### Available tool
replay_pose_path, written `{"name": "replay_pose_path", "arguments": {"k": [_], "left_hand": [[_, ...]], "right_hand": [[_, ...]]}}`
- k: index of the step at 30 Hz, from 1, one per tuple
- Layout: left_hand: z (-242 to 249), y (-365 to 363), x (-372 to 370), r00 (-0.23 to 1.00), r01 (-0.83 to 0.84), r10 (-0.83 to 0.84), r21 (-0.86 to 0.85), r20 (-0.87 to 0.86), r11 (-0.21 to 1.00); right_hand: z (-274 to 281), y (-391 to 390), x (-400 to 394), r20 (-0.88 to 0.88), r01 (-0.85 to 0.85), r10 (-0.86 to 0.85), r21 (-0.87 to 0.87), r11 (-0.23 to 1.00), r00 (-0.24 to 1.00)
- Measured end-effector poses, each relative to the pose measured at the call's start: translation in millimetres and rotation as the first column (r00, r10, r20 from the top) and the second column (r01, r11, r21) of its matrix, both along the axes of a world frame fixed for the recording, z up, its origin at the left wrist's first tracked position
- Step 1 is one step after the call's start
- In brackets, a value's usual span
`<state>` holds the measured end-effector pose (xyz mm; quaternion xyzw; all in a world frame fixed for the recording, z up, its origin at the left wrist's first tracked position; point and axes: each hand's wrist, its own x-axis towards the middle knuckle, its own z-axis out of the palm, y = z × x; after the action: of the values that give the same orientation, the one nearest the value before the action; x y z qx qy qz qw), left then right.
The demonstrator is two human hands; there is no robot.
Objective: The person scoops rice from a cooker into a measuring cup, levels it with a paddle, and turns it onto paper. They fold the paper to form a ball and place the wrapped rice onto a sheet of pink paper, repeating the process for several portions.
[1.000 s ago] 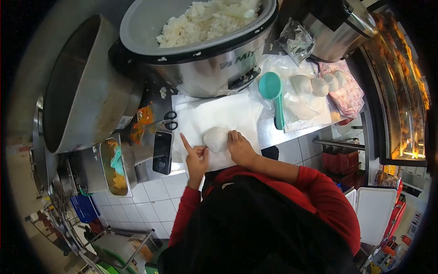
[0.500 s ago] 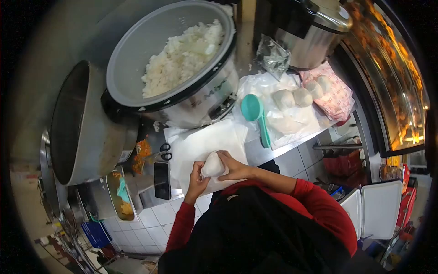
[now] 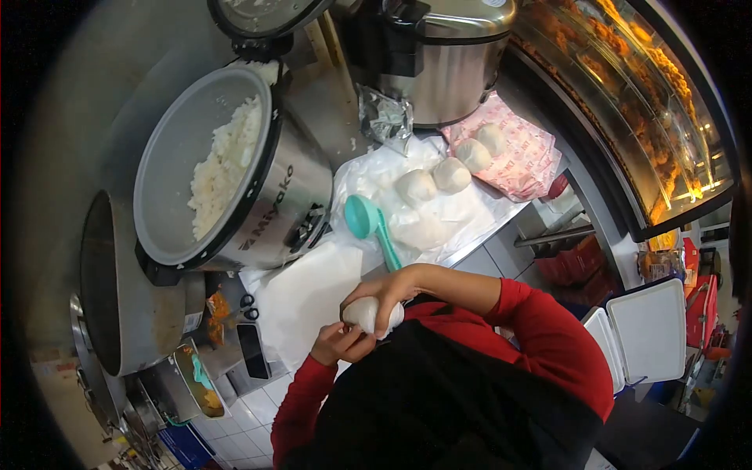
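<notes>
A rounded white paper-wrapped rice ball (image 3: 366, 314) is held close to my apron, over the near edge of the counter. My right hand (image 3: 394, 291) wraps over it from above, with the fingers closed round its sides. At its lower left, my left hand (image 3: 342, 343) has curled fingers pinching the paper. Just beyond my hands lies a stack of white paper sheets (image 3: 301, 296). A teal scoop (image 3: 363, 218) rests on white plastic to the right of the stack. Several similar wrapped balls (image 3: 416, 186) stand in a row farther right.
An open rice cooker (image 3: 286, 192) holds white rice (image 3: 225, 172). A large pot (image 3: 153, 321) stands left of it. Phone (image 3: 252, 351), scissors (image 3: 248, 307) and a metal tray (image 3: 188, 384) are at left. Pink printed paper (image 3: 521, 160), another cooker (image 3: 446, 78) and a lit food display (image 3: 627, 117) are at right.
The wrapped ball has been lifted toward my body and turned. My right hand has shifted over its top, and my left fingers have moved to its lower edge. My view has swung right.
</notes>
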<state>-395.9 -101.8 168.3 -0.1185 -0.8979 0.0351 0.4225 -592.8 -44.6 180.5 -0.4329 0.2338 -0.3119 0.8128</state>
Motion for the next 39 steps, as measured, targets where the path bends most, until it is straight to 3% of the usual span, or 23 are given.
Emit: {"name": "replay_pose_path", "arguments": {"k": [1, 4, 5, 8, 10, 11, 12, 14, 15, 16, 17, 20, 21, 24, 26, 27, 28, 30, 31, 33, 36, 37, 39], "left_hand": [[-6.8, -2.3, -11.2, 0.990, 0.071, -0.083, -0.107, -0.111, 0.992], [-22.1, 3.8, -31.3, 0.994, -0.043, 0.030, 0.120, 0.108, 0.992], [-26.7, 6.3, -42.4, 0.991, -0.078, 0.052, 0.213, 0.125, 0.974], [-16.8, 20.2, -104.2, 0.956, -0.293, 0.183, 0.690, 0.230, 0.662], [-41.7, 12.9, -133.2, 0.945, -0.326, 0.165, 0.783, 0.281, 0.531], [-50.4, 10.9, -146.4, 0.939, -0.342, 0.154, 0.821, 0.306, 0.457], [-48.7, 12.8, -161.1, 0.919, -0.390, 0.147, 0.780, 0.367, 0.489], [-44.1, 19.4, -191.8, 0.864, -0.474, 0.143, 0.685, 0.482, 0.553], [-54.0, 22.5, -201.5, 0.837, -0.494, 0.143, 0.615, 0.529, 0.615], [-59.9, 27.5, -208.8, 0.820, -0.525, 0.136, 0.637, 0.556, 0.564], [-64.5, 32.5, -216.0, 0.805, -0.555, 0.128, 0.658, 0.579, 0.509], [-73.7, 34.8, -225.4, 0.810, -0.570, 0.156, 0.698, 0.565, 0.433], [-75.3, 33.7, -222.1, 0.815, -0.568, 0.173, 0.704, 0.552, 0.427], [-72.9, 27.9, -207.0, 0.903, -0.418, 0.064, 0.833, 0.425, 0.364], [-51.3, 34.4, -183.5, 0.883, -0.470, 0.232, 0.777, 0.408, 0.420], [-44.2, 37.2, -168.3, 0.866, -0.496, 0.314, 0.745, 0.389, 0.446], [-47.9, 38.0, -148.9, 0.844, -0.490, 0.451, 0.757, 0.289, 0.432], [-55.7, 34.8, -105.8, 0.706, -0.515, 0.683, 0.798, 0.187, 0.314], [-58.6, 30.3, -83.4, 0.603, -0.530, 0.773, 0.823, 0.196, 0.205], [-79.3, 16.5, -24.3, 0.487, -0.735, 0.786, 0.665, 0.381, 0.133], [-110.2, 6.1, 14.0, 0.312, -0.935, 0.738, 0.329, 0.598, 0.129], [-110.8, 3.2, 18.4, 0.231, -0.971, 0.723, 0.201, 0.651, 0.128], [-111.2, -2.2, 17.3, 0.241, -0.968, 0.704, 0.223, 0.668, 0.120]], "right_hand": [[1.8, 3.8, -5.4, -0.005, -0.027, 0.027, -0.030, 0.999, 1.000], [-9.5, 22.7, -34.3, -0.010, 0.123, -0.124, -0.036, 0.992, 0.992], [-11.3, 30.1, -47.7, -0.092, 0.068, -0.064, 0.048, 0.997, 0.994], [-25.8, 58.2, -86.0, -0.220, 0.478, -0.450, 0.095, 0.873, 0.866], [-20.4, 75.2, -136.6, -0.460, 0.803, -0.714, -0.005, 0.596, 0.527], [-50.8, 78.7, -171.9, -0.530, 0.920, -0.800, -0.087, 0.381, 0.281], [-73.7, 84.2, -216.7, -0.657, 0.978, -0.750, -0.193, 0.075, -0.073], [-49.4, 87.9, -277.9, -0.423, 0.609, -0.574, -0.774, -0.174, -0.701], [-31.0, 88.1, -303.3, -0.415, 0.580, -0.525, -0.791, -0.196, -0.743], [-45.3, 84.6, -339.3, -0.272, 0.374, -0.430, -0.911, -0.172, -0.861], [-54.2, 81.1, -365.7, -0.335, 0.417, -0.385, -0.896, -0.153, -0.860], [-82.8, 63.0, -406.1, -0.615, 0.601, -0.355, -0.782, 0.162, -0.704], [-107.7, 55.3, -416.8, -0.748, 0.644, -0.178, -0.647, 0.409, -0.639], [-117.3, 47.4, -416.3, -0.561, 0.466, -0.016, -0.704, 0.535, -0.828], [-122.1, 53.0, -405.1, -0.169, 0.112, -0.120, -0.917, 0.383, -0.978], [-90.5, 59.6, -387.9, -0.186, 0.124, -0.265, -0.964, 0.234, -0.946], [-65.3, 64.7, -363.8, -0.176, 0.156, -0.405, -0.984, 0.083, -0.897], [-50.7, 64.8, -282.2, -0.245, 0.453, -0.788, -0.890, -0.047, -0.565], [-77.8, 58.3, -242.6, -0.256, 0.514, -0.886, -0.858, 0.023, -0.388], [-60.0, 45.0, -144.5, -0.569, 0.525, -0.821, -0.713, 0.465, -0.047], [-69.9, 15.5, -58.2, -0.693, 0.243, -0.687, -0.720, 0.650, -0.218], [-81.9, 7.6, -47.8, -0.664, 0.221, -0.687, -0.747, 0.627, -0.295], [-103.7, -7.1, -27.0, -0.592, 0.168, -0.676, -0.793, 0.586, -0.438]]}}
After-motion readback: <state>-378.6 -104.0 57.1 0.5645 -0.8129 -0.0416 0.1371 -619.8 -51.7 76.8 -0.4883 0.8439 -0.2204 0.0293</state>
